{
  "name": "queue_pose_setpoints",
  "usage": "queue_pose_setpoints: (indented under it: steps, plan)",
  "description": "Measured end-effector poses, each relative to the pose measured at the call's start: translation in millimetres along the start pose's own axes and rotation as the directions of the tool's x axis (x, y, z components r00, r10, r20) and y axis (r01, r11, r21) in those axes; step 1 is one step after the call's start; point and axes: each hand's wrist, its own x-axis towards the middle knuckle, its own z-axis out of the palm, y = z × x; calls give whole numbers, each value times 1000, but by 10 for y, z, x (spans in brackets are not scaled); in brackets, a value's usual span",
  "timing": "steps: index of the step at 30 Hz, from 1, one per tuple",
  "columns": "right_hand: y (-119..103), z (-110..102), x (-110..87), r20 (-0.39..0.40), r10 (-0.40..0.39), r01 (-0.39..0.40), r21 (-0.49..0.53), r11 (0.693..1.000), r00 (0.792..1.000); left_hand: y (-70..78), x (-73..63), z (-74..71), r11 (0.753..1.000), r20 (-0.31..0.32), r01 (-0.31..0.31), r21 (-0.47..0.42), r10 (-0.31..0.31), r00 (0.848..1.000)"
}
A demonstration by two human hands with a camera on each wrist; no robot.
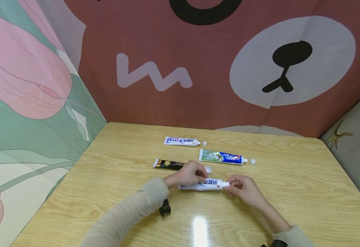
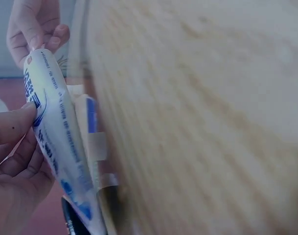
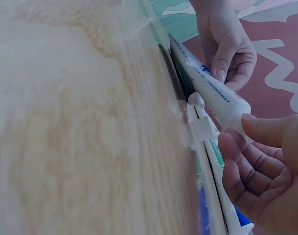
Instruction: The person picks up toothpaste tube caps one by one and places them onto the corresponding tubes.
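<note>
Tube (image 1: pixel 213 184), white with blue lettering, was right at the heart of the action, slung between two hands over the wooden table (image 1: pixel 297 185)! The left hand (image 1: pixel 190 174) had its body pinched between thumb and fingers; out at three o'clock, the right hand (image 1: pixel 245 190) pinched the white cap (image 1: pixel 226 184) at the nozzle end, its other fingers curled in. Whatever filled that tube, its wall hid it.

And round the dial the other containers lay, contents out of sight. At ten o'clock from the held one, a black tube (image 1: pixel 167 164), its far end tucked behind the left hand, and a loose cap (image 1: pixel 208 170) up at twelve. At one o'clock, a green-and-blue tube (image 1: pixel 221 157), nozzle bare, its small cap (image 1: pixel 252 162) just off the tip at three. At eleven, a smaller white tube (image 1: pixel 182 141), uncapped too, with its own lid (image 1: pixel 204 143) just beside the nozzle!
</note>
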Motion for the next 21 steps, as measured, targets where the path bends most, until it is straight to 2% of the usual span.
queue_pose_setpoints:
  steps: [3,10,21]
  plan:
    - [8,0,-6,5,-2,2,-38,999,1000,-22,2,33,1000,19,-5,6,4,1000]
    - [18,11,-27,24,12,-12,-18,1000,1000,-38,12,55,999,42,-1,43,-1,999]
    - [76,13,-13,37,40,-37,-85,996,999,-73,6,67,1000,48,14,14,-15,999]
